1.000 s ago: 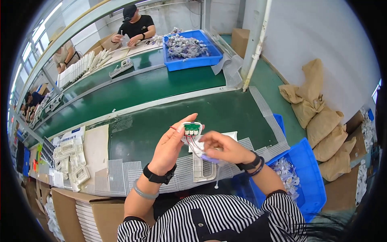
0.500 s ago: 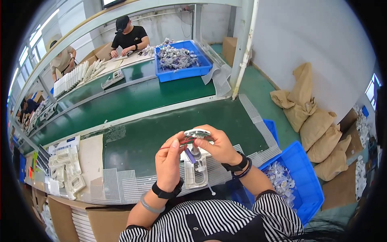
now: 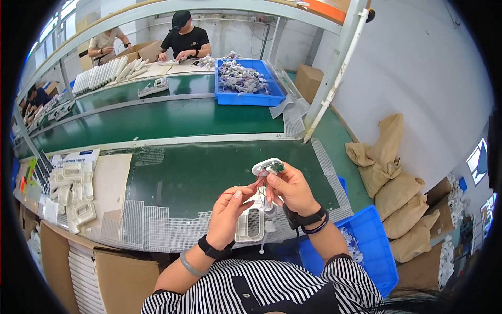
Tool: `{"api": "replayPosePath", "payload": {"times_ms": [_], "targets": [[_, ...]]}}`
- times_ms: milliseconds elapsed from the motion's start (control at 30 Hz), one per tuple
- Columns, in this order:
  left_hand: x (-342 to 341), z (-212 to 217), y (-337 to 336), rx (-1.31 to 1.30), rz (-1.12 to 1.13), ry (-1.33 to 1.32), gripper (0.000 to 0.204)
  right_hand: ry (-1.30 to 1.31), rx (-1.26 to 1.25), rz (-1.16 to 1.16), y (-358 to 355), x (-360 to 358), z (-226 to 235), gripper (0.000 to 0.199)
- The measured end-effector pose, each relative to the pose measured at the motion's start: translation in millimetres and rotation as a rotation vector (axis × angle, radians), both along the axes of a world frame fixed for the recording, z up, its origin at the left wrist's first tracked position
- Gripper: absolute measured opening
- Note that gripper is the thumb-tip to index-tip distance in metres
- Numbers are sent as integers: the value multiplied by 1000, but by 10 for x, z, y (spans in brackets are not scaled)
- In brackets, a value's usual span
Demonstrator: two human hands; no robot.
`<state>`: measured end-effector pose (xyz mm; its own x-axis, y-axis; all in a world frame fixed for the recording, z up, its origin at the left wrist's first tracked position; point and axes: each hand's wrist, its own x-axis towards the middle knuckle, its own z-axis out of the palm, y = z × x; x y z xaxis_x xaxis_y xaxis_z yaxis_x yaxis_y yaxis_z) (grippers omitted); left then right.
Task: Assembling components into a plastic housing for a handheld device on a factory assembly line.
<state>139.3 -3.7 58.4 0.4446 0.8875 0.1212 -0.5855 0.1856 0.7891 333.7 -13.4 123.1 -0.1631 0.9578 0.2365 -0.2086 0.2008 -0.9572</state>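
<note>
My right hand (image 3: 294, 192) is closed on a small white oval plastic part with a green circuit board (image 3: 268, 167) in it, held up tilted above the workbench. Thin red wires (image 3: 260, 179) run down from the board. My left hand (image 3: 228, 213) pinches some of these wires between thumb and fingers. Below the hands hangs a grey, roughly cylindrical part (image 3: 269, 213), partly hidden by my right hand. Beside it a pale plastic housing (image 3: 241, 228) with a long rounded opening lies at the near edge of the bench.
Several pale plastic housings (image 3: 78, 209) are piled at the left on cardboard. A blue bin (image 3: 374, 246) of small white parts stands at my right. Across the green bench (image 3: 178, 180) are another blue tray (image 3: 246, 99) and two people working. Brown sacks (image 3: 397, 209) lean against the wall.
The board part has been turned, so more of its white oval side shows. Both hands have shifted slightly right in the picture, and the whole view has moved. The purple piece below no longer shows.
</note>
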Motion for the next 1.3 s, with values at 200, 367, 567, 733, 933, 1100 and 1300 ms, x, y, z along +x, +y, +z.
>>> {"api": "replayPosePath", "payload": {"times_ms": [200,367,567,733,933,1100,1300], "targets": [[-50,-171,3,-105,-208,-105,29,82,-162,132,-11,-103,12,31],[-299,-46,-53,-223,-309,16,42,164,-118,308,27,-46,-25,29],[-602,19,-25,40,-290,241,59,158,-113,334,4,-83,81,26],[-622,100,-52,440,-99,593,46,167,-102,399,-7,-63,180,34],[-488,335,137,431,86,313,31,109,-111,447,-25,-75,303,29],[-412,480,207,429,-255,289,35,100,-130,488,-49,-49,273,25],[-484,460,223,326,-390,171,40,25,-167,448,-130,14,280,24]]}}
